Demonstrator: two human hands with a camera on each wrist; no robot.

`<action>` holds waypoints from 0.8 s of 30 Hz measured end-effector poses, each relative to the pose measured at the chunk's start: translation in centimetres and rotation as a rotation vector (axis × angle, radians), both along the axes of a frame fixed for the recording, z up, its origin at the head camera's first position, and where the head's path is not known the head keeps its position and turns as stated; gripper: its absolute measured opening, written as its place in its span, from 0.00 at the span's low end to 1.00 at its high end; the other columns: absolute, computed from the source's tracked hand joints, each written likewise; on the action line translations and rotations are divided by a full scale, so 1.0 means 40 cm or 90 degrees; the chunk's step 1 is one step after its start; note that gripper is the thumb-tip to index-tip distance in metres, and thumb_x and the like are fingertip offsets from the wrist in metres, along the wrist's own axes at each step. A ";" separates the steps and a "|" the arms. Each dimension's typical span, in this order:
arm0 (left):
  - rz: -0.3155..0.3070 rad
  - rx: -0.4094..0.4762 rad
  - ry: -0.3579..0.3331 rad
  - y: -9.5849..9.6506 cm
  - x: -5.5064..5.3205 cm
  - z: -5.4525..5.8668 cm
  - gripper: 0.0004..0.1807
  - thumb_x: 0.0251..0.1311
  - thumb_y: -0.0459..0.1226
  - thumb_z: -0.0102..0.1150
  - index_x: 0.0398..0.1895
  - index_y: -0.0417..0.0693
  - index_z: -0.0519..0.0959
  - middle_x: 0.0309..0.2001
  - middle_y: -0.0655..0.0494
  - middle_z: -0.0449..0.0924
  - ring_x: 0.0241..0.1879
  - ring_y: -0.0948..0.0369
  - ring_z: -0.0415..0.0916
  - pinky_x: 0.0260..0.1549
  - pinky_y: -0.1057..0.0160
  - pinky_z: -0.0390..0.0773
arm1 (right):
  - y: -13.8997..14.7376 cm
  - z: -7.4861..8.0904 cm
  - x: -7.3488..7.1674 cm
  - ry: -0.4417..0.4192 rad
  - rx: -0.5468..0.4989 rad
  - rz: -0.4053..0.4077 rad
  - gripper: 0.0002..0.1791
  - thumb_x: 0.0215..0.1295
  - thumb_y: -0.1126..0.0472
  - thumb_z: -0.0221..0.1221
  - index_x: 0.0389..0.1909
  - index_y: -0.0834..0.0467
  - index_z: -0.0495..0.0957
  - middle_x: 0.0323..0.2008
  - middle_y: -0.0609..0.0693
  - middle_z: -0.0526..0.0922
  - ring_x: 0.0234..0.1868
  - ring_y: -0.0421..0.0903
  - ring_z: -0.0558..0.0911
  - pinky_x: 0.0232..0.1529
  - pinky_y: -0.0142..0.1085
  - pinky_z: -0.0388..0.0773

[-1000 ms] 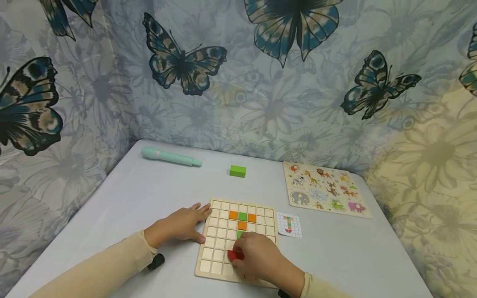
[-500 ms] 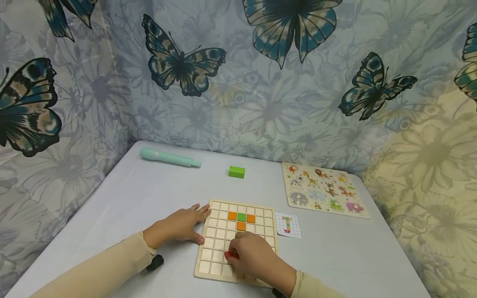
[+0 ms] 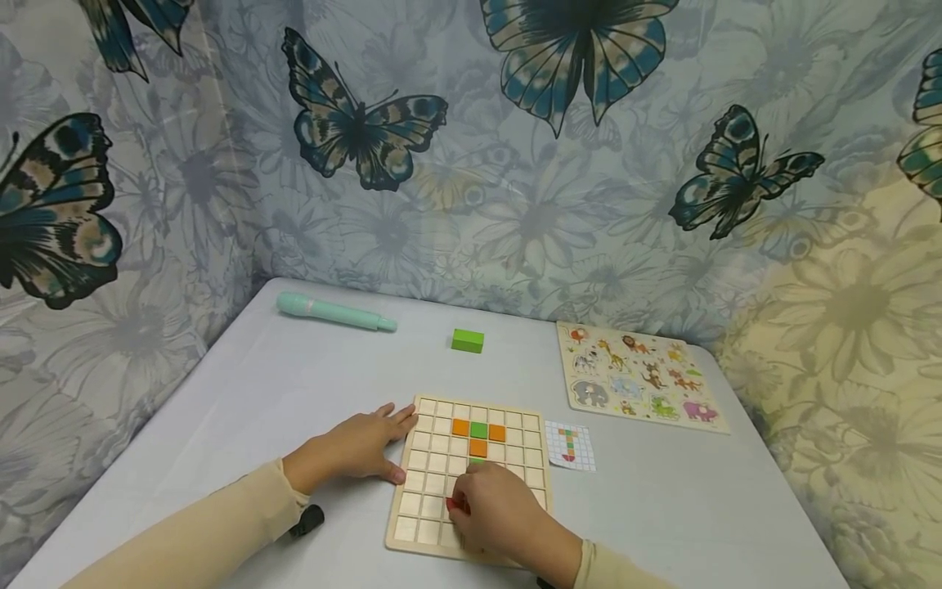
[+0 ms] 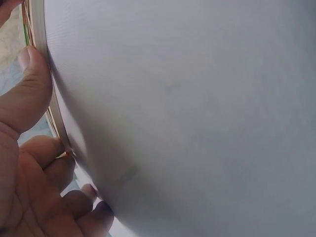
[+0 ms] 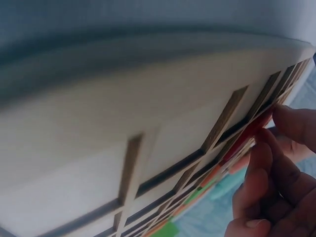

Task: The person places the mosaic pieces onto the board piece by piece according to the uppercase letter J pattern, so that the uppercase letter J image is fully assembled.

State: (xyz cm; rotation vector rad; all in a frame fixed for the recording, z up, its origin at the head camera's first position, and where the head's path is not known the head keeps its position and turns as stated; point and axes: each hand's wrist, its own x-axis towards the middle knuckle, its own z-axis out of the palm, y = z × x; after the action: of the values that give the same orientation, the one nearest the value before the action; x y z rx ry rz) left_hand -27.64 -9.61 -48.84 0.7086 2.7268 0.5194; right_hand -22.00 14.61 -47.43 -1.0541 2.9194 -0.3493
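A wooden grid board (image 3: 409, 501) lies in front of me, with orange tiles (image 3: 478, 448) and green tiles (image 3: 478, 429) set in its upper squares. My right hand (image 3: 504, 505) is over the lower part of the board. Its thumb and fingertips pinch a red piece (image 5: 248, 132), low against the grid in the right wrist view. Most of that piece is hidden from the head view. At the board's left side rests my left hand (image 3: 355, 446), fingers spread. In the left wrist view its thumb (image 4: 32, 94) touches the board's edge.
A small grid card with a coloured pattern (image 3: 570, 447) lies right of the board. Farther back are a green block (image 3: 467, 340), a mint-coloured microphone-shaped object (image 3: 334, 312) and an animal puzzle board (image 3: 643, 376). Butterfly-patterned cloth (image 3: 471, 204) stands behind the table.
My right hand has shifted slightly left with the red piece, and less of the piece shows. The left hand stays at the board's edge.
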 end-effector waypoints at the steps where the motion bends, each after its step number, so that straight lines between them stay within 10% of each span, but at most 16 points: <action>1: -0.001 -0.001 0.001 0.001 0.000 0.000 0.52 0.46 0.55 0.72 0.74 0.46 0.63 0.75 0.56 0.54 0.73 0.44 0.47 0.65 0.39 0.57 | 0.002 -0.002 0.000 0.000 -0.002 -0.003 0.11 0.57 0.55 0.68 0.18 0.49 0.79 0.19 0.34 0.68 0.22 0.32 0.66 0.24 0.26 0.67; 24: -0.024 0.024 -0.039 0.005 0.002 -0.050 0.50 0.55 0.53 0.68 0.75 0.42 0.58 0.76 0.49 0.50 0.73 0.39 0.42 0.68 0.38 0.45 | 0.112 0.018 0.010 -0.033 -0.079 -0.072 0.08 0.59 0.52 0.68 0.25 0.47 0.80 0.26 0.34 0.73 0.31 0.35 0.71 0.33 0.33 0.74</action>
State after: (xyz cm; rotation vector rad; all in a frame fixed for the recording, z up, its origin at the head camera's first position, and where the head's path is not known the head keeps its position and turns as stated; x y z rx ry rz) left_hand -27.55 -9.41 -50.86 0.7403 2.6478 0.5750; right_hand -21.60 19.11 -46.72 -0.8792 2.9519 -0.5577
